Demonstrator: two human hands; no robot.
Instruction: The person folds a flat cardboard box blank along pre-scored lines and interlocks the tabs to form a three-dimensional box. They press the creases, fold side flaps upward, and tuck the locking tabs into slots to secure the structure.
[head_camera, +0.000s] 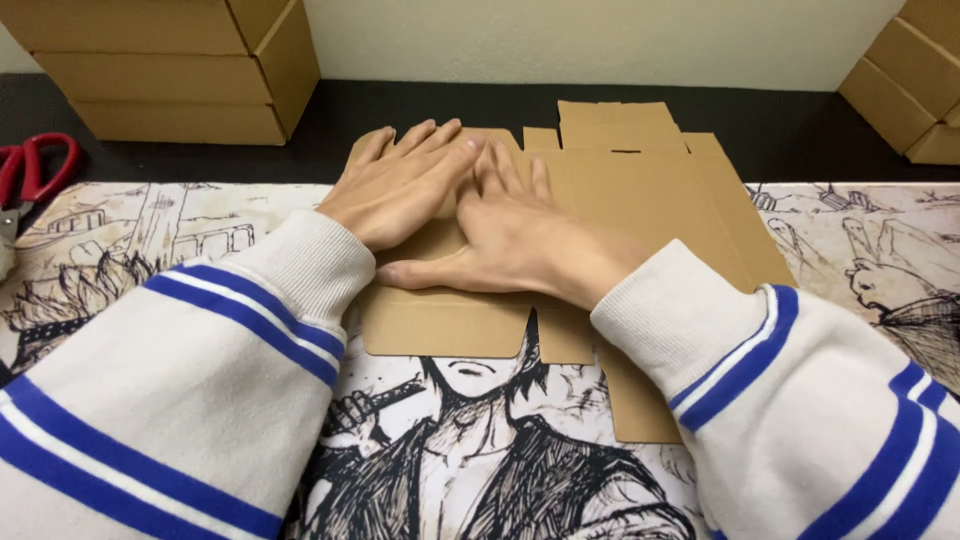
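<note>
Here, left hand (395, 185), right hand (520, 240), flat open, pressing cardboard blank (650, 195)

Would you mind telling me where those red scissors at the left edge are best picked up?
Take the scissors by the red handle loops, coming from the right. The loops face the open mat and lie flat, while the blade end runs out of view. Both the left hand and right hand are pressing flat cardboard.

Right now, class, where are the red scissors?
In the head view, the red scissors lie at the far left edge, beside the stacked cardboard boxes, away from both hands.
</note>
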